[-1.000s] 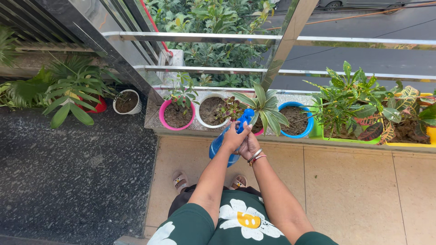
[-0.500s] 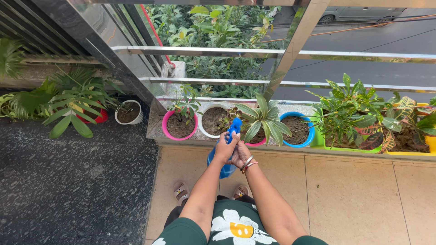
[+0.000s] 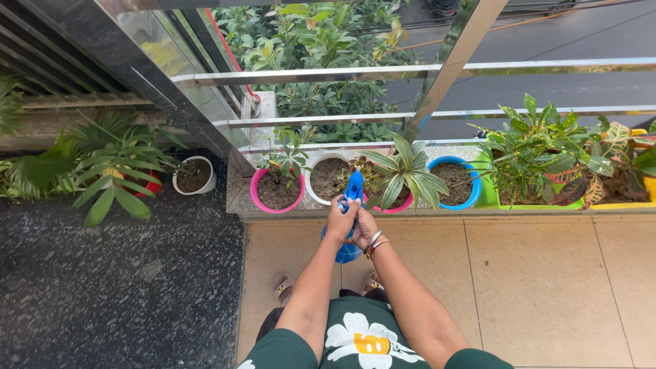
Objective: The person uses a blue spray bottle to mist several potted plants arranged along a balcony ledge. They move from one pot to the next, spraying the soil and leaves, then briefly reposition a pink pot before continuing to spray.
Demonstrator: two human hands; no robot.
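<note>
A blue spray bottle (image 3: 350, 225), pink pot (image 3: 276, 194), white pot (image 3: 313, 179), blue pot (image 3: 456, 183), bright green planter (image 3: 488, 195), beige floor tiles (image 3: 533, 287), and dark green shirt with white-and-yellow daisies (image 3: 362, 342).

The person wore a dark green top (image 3: 355, 345) with short sleeves that ended above the elbows, leaving both forearms bare. A large printed daisy (image 3: 369, 339) sat on the chest, with white petals and a yellow-orange centre. The right wrist carried several thin bangles (image 3: 374, 243), some silvery and one reddish. The left hand (image 3: 339, 220) and right hand (image 3: 363, 229) were bare, with no rings that could be made out. On the feet were brownish strapped sandals (image 3: 284, 288), showing near the hem of dark trousers.
</note>
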